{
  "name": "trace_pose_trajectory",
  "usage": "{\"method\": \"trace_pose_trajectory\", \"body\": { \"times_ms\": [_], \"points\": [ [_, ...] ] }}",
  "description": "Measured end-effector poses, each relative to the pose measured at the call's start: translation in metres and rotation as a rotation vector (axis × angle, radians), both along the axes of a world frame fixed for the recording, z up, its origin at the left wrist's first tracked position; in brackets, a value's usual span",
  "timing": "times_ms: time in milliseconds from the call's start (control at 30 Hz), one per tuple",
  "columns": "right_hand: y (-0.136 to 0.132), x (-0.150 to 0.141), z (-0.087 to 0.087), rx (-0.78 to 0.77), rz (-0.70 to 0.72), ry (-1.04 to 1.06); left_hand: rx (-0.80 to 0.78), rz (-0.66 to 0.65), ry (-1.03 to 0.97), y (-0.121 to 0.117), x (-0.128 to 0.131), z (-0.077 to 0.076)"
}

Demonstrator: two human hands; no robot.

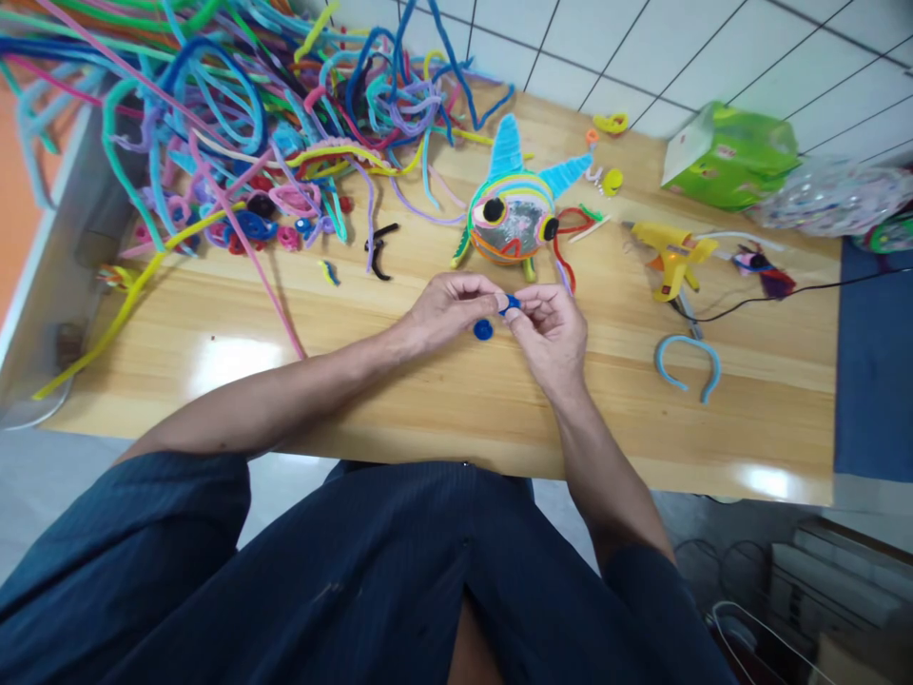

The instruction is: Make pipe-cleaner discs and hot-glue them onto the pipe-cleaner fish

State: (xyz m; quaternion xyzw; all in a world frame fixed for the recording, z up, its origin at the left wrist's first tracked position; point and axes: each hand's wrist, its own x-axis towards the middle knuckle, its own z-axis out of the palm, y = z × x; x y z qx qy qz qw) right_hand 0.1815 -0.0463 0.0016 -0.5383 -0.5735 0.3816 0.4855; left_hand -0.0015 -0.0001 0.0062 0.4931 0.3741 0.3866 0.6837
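Note:
Between the fingertips of my left hand [456,306] and my right hand [549,331] is a small coil of blue pipe cleaner [509,304]. Both hands pinch it, and the fingers cover much of it. Just below, a round blue pipe cleaner coil [483,330] lies flat on the wooden table [399,409]. Right behind my hands stands a colourful creature figure [512,224] with a silvery face, black-and-yellow eyes, an orange mouth and two light blue horns.
A big tangle of pipe cleaners [235,114] fills the back left. To the right are a yellow glue gun [671,257] with its black cord [770,297], a light blue headband-shaped loop [689,363] and a green tissue pack [734,157]. White tiles [585,48] rise behind.

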Motion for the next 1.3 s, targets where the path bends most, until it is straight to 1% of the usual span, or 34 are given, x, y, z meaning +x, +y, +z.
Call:
{"method": "trace_pose_trajectory", "body": {
  "times_ms": [167, 267, 433, 533, 633, 700, 867, 1000, 1067, 1233, 1300],
  "points": [
    [0.002, 0.002, 0.000, -0.024, 0.005, 0.008, 0.009, -0.057, 0.016, 0.003, -0.004, 0.005],
    [0.002, 0.003, -0.001, -0.031, 0.007, -0.041, 0.036, -0.064, 0.061, 0.004, -0.005, 0.006],
    [0.000, 0.003, -0.002, 0.002, -0.021, -0.130, 0.065, -0.079, 0.100, 0.005, -0.006, 0.005],
    [0.001, 0.003, -0.004, -0.036, -0.013, -0.060, 0.077, -0.063, 0.100, 0.004, -0.006, 0.005],
    [0.002, 0.003, -0.002, -0.080, -0.003, 0.057, 0.078, -0.007, 0.098, 0.004, -0.006, 0.005],
    [0.003, 0.004, 0.001, -0.090, 0.007, 0.059, 0.086, 0.020, 0.089, 0.003, -0.005, 0.004],
    [0.002, 0.003, 0.006, -0.084, 0.000, -0.116, 0.106, 0.006, 0.062, 0.000, -0.003, 0.003],
    [0.002, 0.004, 0.006, -0.063, -0.027, -0.186, 0.170, 0.008, 0.102, -0.002, -0.003, 0.001],
    [0.003, 0.004, 0.006, -0.023, -0.037, -0.228, 0.213, -0.002, 0.126, -0.002, -0.003, 0.000],
    [0.000, 0.001, 0.007, 0.176, -0.076, -0.389, 0.243, -0.024, 0.219, -0.003, -0.006, 0.002],
    [0.000, 0.000, 0.006, 0.169, -0.085, -0.394, 0.277, -0.025, 0.274, -0.004, -0.007, 0.004]
  ]
}}
